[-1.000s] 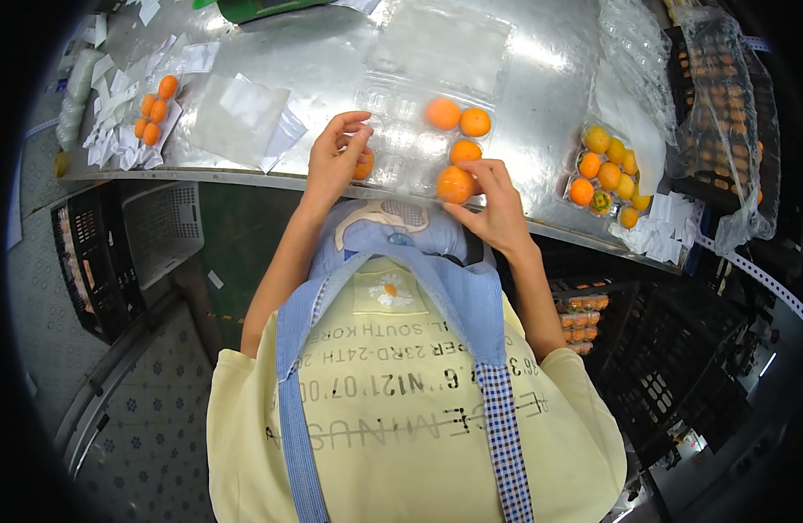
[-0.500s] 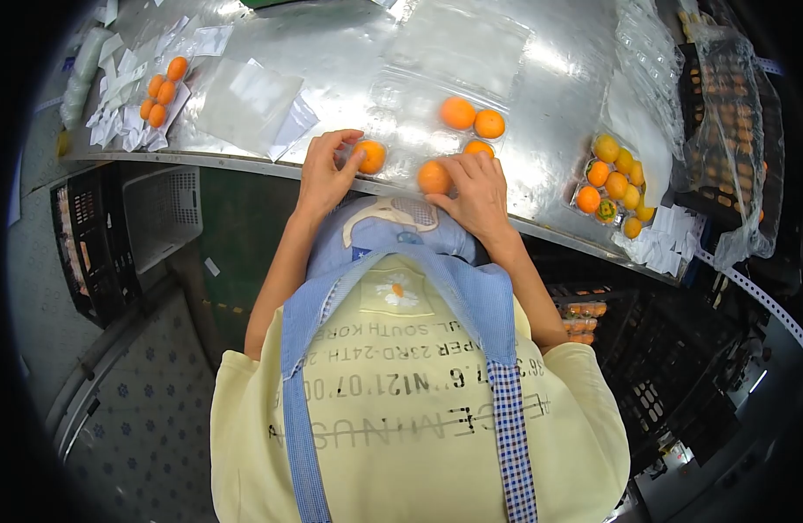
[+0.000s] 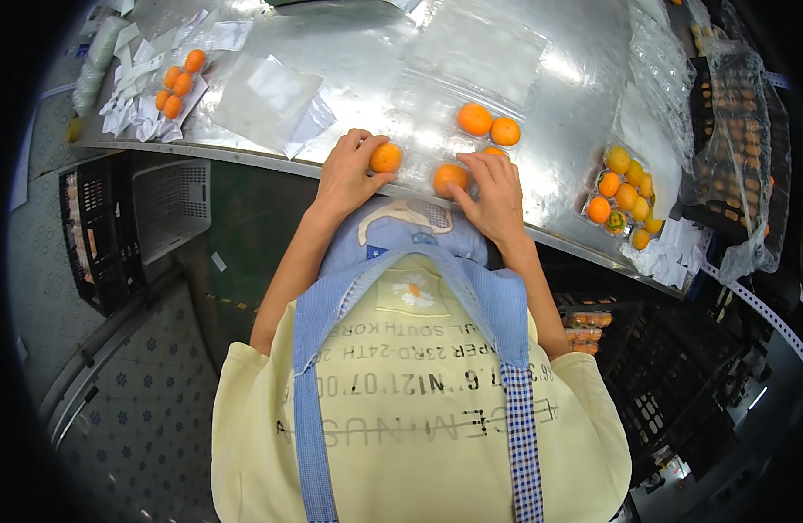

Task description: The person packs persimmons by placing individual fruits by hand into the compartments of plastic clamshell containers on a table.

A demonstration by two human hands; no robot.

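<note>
My left hand [image 3: 349,176] curls its fingers and thumb around the left side of an orange [image 3: 386,158] near the table's front edge. A second orange [image 3: 450,179] sits between the thumb and fingers of my right hand [image 3: 497,193]. Just beyond that hand, an opened clear plastic clamshell [image 3: 471,63] lies with its lid folded back. Two oranges show fully in its tray, a large one [image 3: 476,119] and another to its right [image 3: 505,132]. One more orange [image 3: 494,152] is partly covered by my right fingers.
Packed small orange fruit [image 3: 183,84] lies among paper slips at the left of the metal table [image 3: 367,78]. Orange and yellow fruit [image 3: 626,197] fills a clear pack at the right. Stacked clear plastic [image 3: 659,78] and a dark crate [image 3: 724,131] stand beyond. Crates [image 3: 170,209] sit below left.
The whole view has shifted slightly. My left thumb has moved to the near side of its orange, and my right thumb now rests against the other orange. The oranges stay almost in place.
</note>
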